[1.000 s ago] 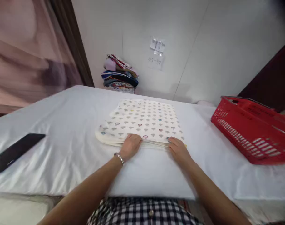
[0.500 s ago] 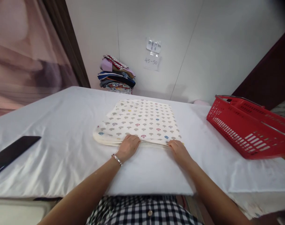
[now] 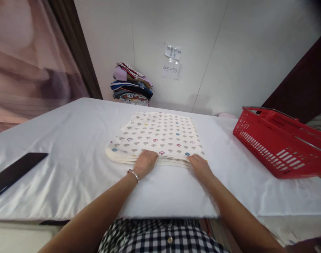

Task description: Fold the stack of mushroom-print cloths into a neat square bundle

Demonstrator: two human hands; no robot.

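Observation:
A folded cream cloth (image 3: pixel 160 135) printed with small grey and coloured mushrooms lies in several layers on the white-covered table (image 3: pixel 76 168). My left hand (image 3: pixel 146 162), with a bracelet at the wrist, grips its near edge left of the middle, fingers curled over the layers. Near the right corner of that same edge, my right hand (image 3: pixel 201 166) pinches the cloth between thumb and fingers. Between my hands the top layer is lifted slightly off those beneath. My fingertips are partly hidden by the fabric.
A red plastic basket (image 3: pixel 271 144) with metal handles stands on the right of the table. On the left lies a dark flat phone-like object (image 3: pixel 16 172). Against the back wall rises a pile of folded cloths (image 3: pixel 132 86), left of two paper signs (image 3: pixel 171 61).
My right hand has moved slightly up and left, raising the top layer's edge a little between my hands. The left hand keeps nearly the same place.

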